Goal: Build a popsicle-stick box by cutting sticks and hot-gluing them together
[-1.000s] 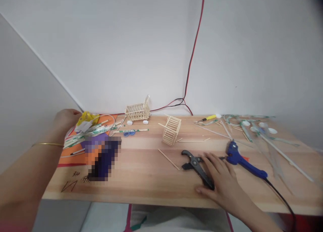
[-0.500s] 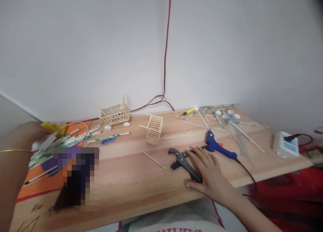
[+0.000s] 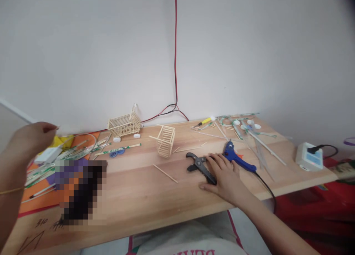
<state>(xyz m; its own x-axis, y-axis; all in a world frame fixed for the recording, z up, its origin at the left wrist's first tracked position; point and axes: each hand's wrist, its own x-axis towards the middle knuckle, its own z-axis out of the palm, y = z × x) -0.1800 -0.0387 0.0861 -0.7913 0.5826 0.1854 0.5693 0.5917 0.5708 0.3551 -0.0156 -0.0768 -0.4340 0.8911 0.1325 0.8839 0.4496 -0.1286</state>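
My left hand is raised over the left end of the table, thumb and fingertips pinched together. A tiny pale bit shows at the fingertips, too small to name. My right hand lies flat with its fingers stretched over the handles of black pliers-like cutters. Their hooked jaws point left. Just beyond those fingers rests a blue glue gun. A small frame built from thin wooden sticks stands mid-table, and a loose stick lies in front of it.
A stick-built cart with white wheels stands by the wall. Wrapped sticks, a white box and a yellow packet crowd the left. A yellow-handled knife lies at the back. A white power socket sits on the right edge.
My left hand has lifted up and away from the yellow packet and white box, its fingertips now pinched in view. My right hand stays over the cutters. The view has shifted slightly.
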